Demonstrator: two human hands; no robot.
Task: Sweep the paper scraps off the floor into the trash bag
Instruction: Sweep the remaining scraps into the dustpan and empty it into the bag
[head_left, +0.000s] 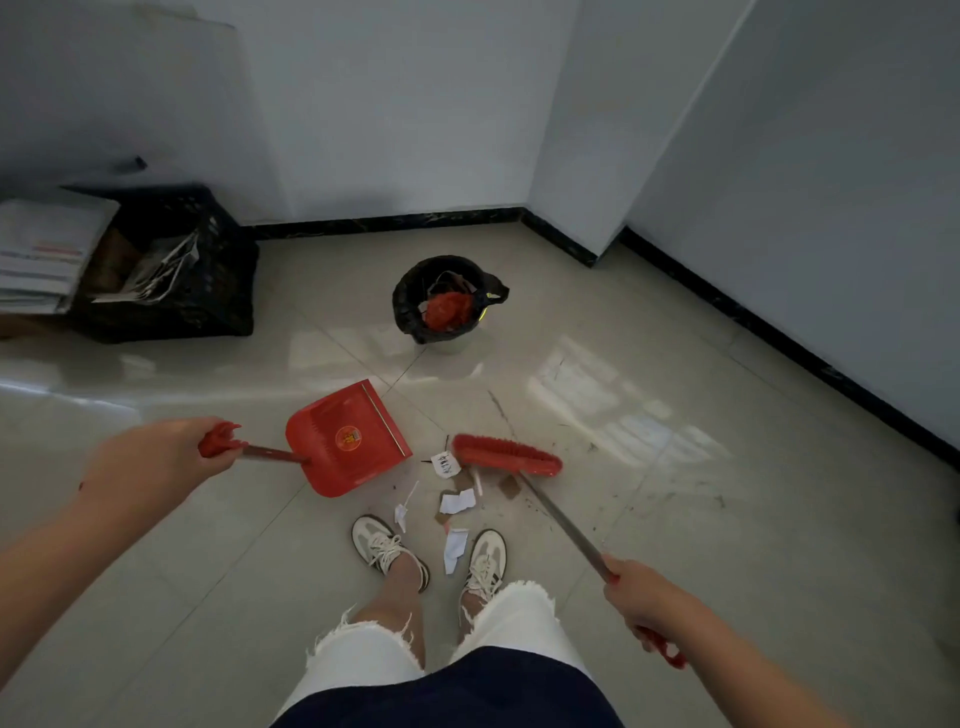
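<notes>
My left hand (174, 447) grips the handle of a red dustpan (347, 441), whose pan rests on the tiled floor with its mouth facing right. My right hand (641, 592) holds the metal handle of a red broom (506, 454); its head sits on the floor just right of the pan. Several white and brown paper scraps (457, 501) lie between the broom head and my shoes. A bin lined with a black trash bag (410, 301) stands farther ahead and holds red and white rubbish.
A black plastic crate (208, 291) with papers and a stack of sheets sits against the wall at left. White walls with a dark skirting board (779, 332) close off the back and right. My shoes (376, 543) stand just behind the scraps.
</notes>
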